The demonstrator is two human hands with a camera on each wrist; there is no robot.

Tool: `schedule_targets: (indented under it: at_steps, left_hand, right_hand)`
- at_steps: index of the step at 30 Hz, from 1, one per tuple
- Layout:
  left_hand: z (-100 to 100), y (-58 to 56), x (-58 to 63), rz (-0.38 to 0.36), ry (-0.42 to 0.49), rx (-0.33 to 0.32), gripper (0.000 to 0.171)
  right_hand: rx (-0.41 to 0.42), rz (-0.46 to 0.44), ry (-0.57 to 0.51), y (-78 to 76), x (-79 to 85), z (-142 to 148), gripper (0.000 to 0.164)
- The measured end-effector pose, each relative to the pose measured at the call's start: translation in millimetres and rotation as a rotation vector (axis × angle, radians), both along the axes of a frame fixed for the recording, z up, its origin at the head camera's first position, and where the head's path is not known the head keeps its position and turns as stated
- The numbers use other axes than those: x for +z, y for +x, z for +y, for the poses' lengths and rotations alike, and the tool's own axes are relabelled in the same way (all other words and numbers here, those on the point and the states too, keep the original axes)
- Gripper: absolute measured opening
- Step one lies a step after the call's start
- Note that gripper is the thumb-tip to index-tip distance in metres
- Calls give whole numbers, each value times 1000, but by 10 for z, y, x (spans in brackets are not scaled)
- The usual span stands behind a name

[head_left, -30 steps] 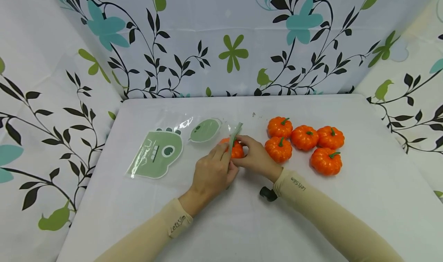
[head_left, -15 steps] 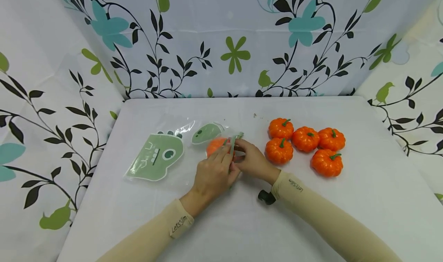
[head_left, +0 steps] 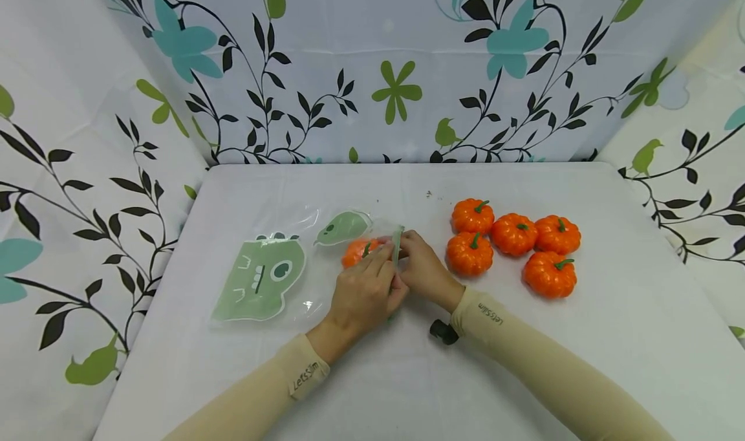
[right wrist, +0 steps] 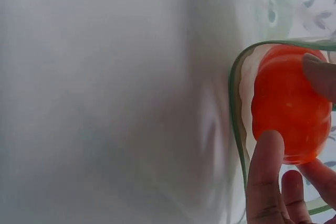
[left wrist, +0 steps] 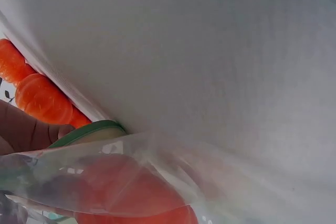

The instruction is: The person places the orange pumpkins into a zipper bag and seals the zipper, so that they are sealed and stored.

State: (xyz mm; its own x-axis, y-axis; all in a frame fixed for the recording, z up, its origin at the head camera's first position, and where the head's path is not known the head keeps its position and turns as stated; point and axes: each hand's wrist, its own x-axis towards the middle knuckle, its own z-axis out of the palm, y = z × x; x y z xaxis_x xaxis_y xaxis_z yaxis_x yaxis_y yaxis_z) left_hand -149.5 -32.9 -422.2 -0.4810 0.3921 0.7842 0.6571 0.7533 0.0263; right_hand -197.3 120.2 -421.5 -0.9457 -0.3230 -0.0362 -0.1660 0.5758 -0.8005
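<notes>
A clear zip bag (head_left: pixel 260 279) with a green dinosaur print lies on the left of the table, its green-edged mouth raised between the hands. My left hand (head_left: pixel 363 292) grips the bag beside the mouth. Inside is a small orange pumpkin (head_left: pixel 356 252) with a green stem, seen through plastic in the left wrist view and through the opening in the right wrist view. My right hand (head_left: pixel 427 266) reaches to the mouth from the right. In the right wrist view, its thumb (right wrist: pixel 266 163) and fingers lie about the pumpkin. The left fingertips are partly hidden.
Several orange pumpkins (head_left: pixel 513 235) are grouped on the right of the white table (head_left: pixel 628 337). A small black object (head_left: pixel 443 332) lies beside the right cuff. A patterned curtain (head_left: pixel 326 72) stands behind the table and along its sides.
The pumpkin between the hands has moved left, from the mouth deeper into the bag. My right hand has followed slightly left. The dinosaur print has shifted a little towards me.
</notes>
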Motion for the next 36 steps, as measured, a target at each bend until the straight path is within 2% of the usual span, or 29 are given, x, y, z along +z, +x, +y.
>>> schedule_targets:
  at_steps: [6,10,15,20,23,28,30,32,36]
  left_hand:
    - [-10,3,-5,-2,21,-7,8]
    - [-21,16,-3,-43,31,-7,10]
    - [-24,30,18,-96,27,11,10]
    - [-43,14,61,-168,18,27,13]
    - [-62,-5,90,-205,15,15,16]
    - [-80,-27,93,-219,14,-23,16]
    - [-84,-30,90,-222,15,-30,15]
    - [-86,-34,87,-224,16,-28,15]
    - [-90,-42,79,-211,29,-23,12]
  right_hand:
    - [26,21,-19,3,-28,-25,60]
    - [1,-58,-68,6,-51,-35,58]
    - [-43,-166,-207,-11,-97,-34,54]
    - [-20,-277,-334,-16,-141,4,58]
    - [45,-268,-341,-2,-153,22,53]
    - [245,-123,-315,10,-168,11,24]
    - [288,-84,-315,10,-173,3,18]
    - [241,-81,-326,13,-172,3,21]
    - [52,-103,-374,-11,-183,8,32]
